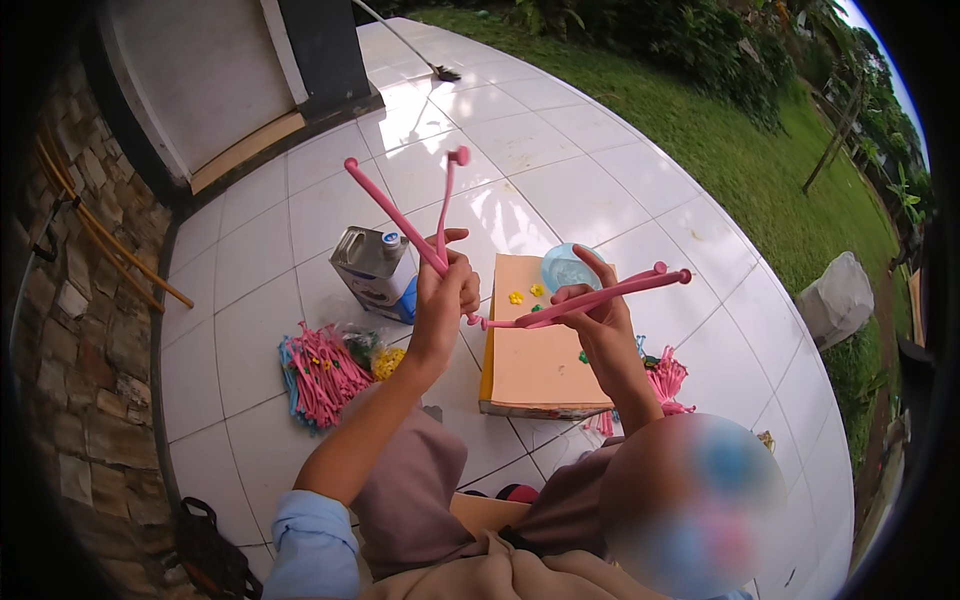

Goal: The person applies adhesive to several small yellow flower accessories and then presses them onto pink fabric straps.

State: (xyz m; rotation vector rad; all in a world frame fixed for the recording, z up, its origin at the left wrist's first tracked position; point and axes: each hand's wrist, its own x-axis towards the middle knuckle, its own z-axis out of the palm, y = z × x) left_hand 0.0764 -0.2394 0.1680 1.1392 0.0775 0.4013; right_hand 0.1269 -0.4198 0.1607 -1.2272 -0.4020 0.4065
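My left hand (445, 300) is closed round a pair of slim pink plastic sticks (395, 212) with knobbed ends, which spread apart in a V above the fist. Level with it, my right hand (597, 318) grips another pair of pink sticks (630, 288), pointing to the right. A short thin pink piece reaches from the right pair toward my left hand; whether it joins the left pair is hidden by the fingers. Both hands are raised over a cardboard-topped box (550, 362). On it lie small yellow flower-shaped pieces (516, 297), some green ones, and a clear blue bowl (570, 268).
Left of the box stand a metal can (375, 270) and a heap of pink and blue sticks (325, 375), beside a bag of yellow pieces (388, 362). More pink sticks (668, 380) lie right of the box. A stone wall (90, 400) borders the tiled floor (250, 350).
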